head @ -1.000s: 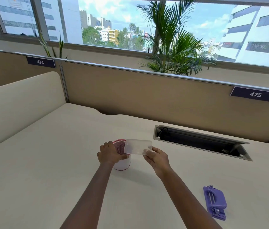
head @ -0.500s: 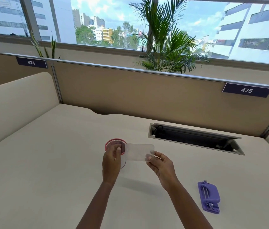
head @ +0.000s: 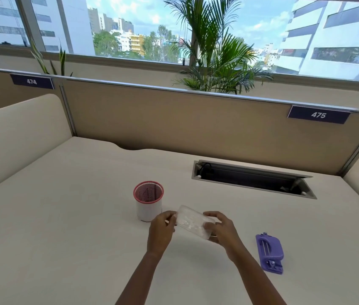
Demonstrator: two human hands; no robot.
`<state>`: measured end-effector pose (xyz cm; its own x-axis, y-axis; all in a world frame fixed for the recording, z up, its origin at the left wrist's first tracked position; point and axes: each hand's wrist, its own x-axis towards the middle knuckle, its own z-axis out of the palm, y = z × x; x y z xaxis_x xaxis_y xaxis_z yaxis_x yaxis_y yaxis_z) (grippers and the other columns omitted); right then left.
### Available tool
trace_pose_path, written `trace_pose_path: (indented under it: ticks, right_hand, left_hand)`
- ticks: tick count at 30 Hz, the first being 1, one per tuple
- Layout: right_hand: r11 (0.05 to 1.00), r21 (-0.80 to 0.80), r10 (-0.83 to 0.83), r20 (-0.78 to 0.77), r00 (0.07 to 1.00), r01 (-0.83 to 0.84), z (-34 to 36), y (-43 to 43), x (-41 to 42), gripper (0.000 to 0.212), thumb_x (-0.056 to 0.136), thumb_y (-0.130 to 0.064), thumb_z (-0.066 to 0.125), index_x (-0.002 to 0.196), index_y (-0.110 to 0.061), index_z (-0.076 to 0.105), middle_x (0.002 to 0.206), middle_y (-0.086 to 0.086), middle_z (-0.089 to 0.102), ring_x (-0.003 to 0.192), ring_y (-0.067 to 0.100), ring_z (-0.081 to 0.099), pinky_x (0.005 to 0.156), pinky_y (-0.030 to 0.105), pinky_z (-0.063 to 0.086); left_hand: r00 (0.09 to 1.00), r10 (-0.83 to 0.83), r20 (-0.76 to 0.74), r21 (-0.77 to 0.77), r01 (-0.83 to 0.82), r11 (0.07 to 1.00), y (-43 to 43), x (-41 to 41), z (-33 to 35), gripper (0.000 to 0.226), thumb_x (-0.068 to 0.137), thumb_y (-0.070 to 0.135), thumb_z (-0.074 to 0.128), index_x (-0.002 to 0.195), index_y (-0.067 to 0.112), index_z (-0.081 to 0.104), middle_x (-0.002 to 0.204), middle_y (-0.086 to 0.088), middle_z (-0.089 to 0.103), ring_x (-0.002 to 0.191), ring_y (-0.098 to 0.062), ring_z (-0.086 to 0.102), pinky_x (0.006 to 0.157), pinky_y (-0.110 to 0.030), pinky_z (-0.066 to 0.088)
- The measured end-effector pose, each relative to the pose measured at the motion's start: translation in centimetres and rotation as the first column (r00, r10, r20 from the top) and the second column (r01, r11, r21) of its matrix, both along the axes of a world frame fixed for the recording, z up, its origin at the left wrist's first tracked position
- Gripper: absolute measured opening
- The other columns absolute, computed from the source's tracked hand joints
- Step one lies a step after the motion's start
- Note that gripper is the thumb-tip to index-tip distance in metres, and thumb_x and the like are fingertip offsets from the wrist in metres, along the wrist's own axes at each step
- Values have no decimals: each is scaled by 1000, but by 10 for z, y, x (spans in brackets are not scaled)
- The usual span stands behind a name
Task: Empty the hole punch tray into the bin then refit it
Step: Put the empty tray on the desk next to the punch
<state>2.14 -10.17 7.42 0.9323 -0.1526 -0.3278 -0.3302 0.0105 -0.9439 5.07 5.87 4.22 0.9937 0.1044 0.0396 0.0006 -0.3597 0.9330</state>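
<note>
Head view: broad cream desk (head: 64, 238), bare and wide to the left and front, bounded by beige partition (head: 174, 124) behind; open cable trough (head: 253, 179) set into surface at right rear. Small mesh bin (head: 148, 200) with pink rim standing upright, just beyond left hand (head: 160, 231). Purple hole punch (head: 270, 253) lying well right, near right forearm. Clear tray (head: 193, 224) pinched at both ends, left hand and right hand (head: 223, 231) closed on it, tilted, held just right of bin, above desk
</note>
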Motion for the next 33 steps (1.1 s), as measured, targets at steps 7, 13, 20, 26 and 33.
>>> trace_pose_path:
  ticks: [7, 13, 20, 26, 33]
  right_hand:
    - [921, 7, -388, -107, 916, 391, -36, -41, -7, 35, 81, 8, 61, 115, 4, 53, 89, 18, 57, 56, 18, 51, 51, 22, 47]
    - [862, 5, -497, -180, 849, 506, -60, -44, -17, 31, 85, 7, 59, 103, -6, 38, 96, 23, 55, 52, 18, 56, 44, 18, 49]
    - [883, -310, -403, -119, 908, 351, -68, -38, -29, 22, 86, -3, 60, 92, -5, 40, 90, 19, 56, 42, 18, 54, 40, 20, 45]
    - [755, -653, -199, -137, 970, 63, -61, -39, -34, 24, 92, -20, 54, 94, -6, 35, 103, 22, 60, 54, 26, 58, 48, 28, 47]
    - [446, -864, -107, -310, 945, -233, -51, -39, -33, 45, 95, -37, 44, 124, -3, 39, 124, 15, 58, 111, 28, 61, 87, 33, 50]
  left_hand:
    - [956, 253, 149, 181, -278, 943, 9, -1, 5, 22, 92, 5, 48, 102, 10, 68, 108, -10, 67, 92, -31, 64, 77, -34, 49]
    - [957, 286, 44, 330, -284, 900, 24, -3, -10, 27, 92, 2, 44, 106, 8, 65, 115, -14, 62, 103, -34, 60, 80, -41, 49]
    - [992, 119, 49, 647, -122, 752, 34, -21, -34, 29, 83, -3, 56, 110, 5, 65, 110, -14, 64, 100, -31, 61, 79, -38, 53]
    - [995, -18, 97, 787, -66, 614, 43, -26, -44, 46, 36, -6, 89, 79, -7, 72, 78, -23, 72, 69, -37, 72, 49, -38, 58]
    - [998, -33, 61, 807, -30, 590, 52, -23, -48, 52, 44, -2, 89, 91, -13, 69, 90, -33, 70, 81, -45, 70, 60, -48, 59]
